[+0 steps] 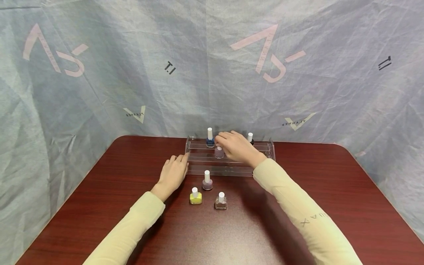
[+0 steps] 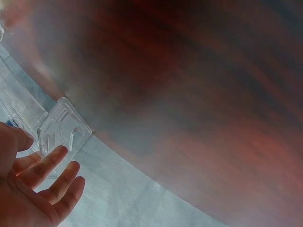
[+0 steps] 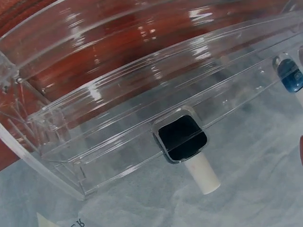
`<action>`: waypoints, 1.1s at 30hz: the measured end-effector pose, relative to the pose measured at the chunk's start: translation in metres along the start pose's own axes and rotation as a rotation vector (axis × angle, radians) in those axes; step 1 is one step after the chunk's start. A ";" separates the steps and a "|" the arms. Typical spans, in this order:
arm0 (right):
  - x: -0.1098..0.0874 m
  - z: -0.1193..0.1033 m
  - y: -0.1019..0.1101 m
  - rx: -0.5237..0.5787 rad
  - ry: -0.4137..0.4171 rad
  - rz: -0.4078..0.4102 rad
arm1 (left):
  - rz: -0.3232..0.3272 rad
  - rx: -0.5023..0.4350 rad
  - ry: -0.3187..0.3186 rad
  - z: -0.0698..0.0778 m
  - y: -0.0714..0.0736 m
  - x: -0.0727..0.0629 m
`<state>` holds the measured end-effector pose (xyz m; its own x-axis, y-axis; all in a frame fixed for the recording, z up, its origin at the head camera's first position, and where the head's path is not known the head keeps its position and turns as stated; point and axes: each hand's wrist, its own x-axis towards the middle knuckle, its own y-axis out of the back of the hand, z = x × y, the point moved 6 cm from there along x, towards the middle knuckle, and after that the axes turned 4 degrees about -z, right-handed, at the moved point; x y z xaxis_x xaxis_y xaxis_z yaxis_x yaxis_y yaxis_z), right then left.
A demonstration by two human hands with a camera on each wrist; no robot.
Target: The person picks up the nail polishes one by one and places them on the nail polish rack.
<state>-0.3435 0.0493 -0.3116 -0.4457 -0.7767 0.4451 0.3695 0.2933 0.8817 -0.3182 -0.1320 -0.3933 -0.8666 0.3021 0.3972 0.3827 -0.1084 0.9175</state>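
Observation:
A clear tiered display rack [image 1: 228, 170] stands near the table's back edge. At its left end lies my left hand [image 1: 172, 172], its fingertips by the side panel [image 2: 64, 127]; the left wrist view shows those fingers loosely spread. My right hand [image 1: 239, 147] pinches the white cap of a mauve nail polish bottle [image 1: 219, 152] at the rack's middle tier. Whether the bottle's base touches the tier I cannot tell. On the top tier stand a blue nail polish bottle [image 1: 210, 139] and a black one [image 3: 182, 137], partly behind my right hand in the head view.
In front of the rack, on the dark red wooden table [image 1: 212, 235], stand a second mauve bottle [image 1: 207, 183], a yellow bottle [image 1: 195, 198] and a brownish bottle [image 1: 221, 202]. Behind the table hangs a grey printed cloth [image 1: 205, 92].

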 end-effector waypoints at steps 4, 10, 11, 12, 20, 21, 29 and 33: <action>0.005 0.001 -0.002 -0.001 -0.002 0.007 | -0.012 -0.004 0.005 -0.001 -0.001 0.000; 0.011 0.002 -0.006 0.007 -0.007 -0.007 | -0.021 -0.006 0.005 -0.001 -0.003 0.001; 0.012 0.002 -0.007 0.010 -0.010 -0.011 | -0.019 -0.007 0.005 -0.002 -0.002 0.001; 0.013 0.002 -0.008 0.011 -0.014 -0.017 | -0.020 -0.008 0.007 -0.002 -0.003 0.001; 0.019 0.002 -0.019 -0.005 -0.035 -0.067 | -0.010 -0.002 0.003 -0.001 -0.002 0.000; 0.020 0.001 -0.020 -0.013 -0.032 -0.067 | -0.013 -0.005 0.005 -0.001 -0.002 0.000; 0.025 -0.004 -0.030 -0.044 -0.022 -0.075 | -0.010 0.000 0.009 -0.002 -0.003 0.000; 0.027 -0.006 -0.032 -0.046 -0.027 -0.092 | -0.011 0.002 0.009 -0.002 -0.004 0.000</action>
<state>-0.3622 0.0158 -0.3291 -0.5011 -0.7836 0.3673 0.3627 0.1952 0.9112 -0.3203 -0.1336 -0.3969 -0.8734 0.2951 0.3875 0.3740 -0.1035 0.9216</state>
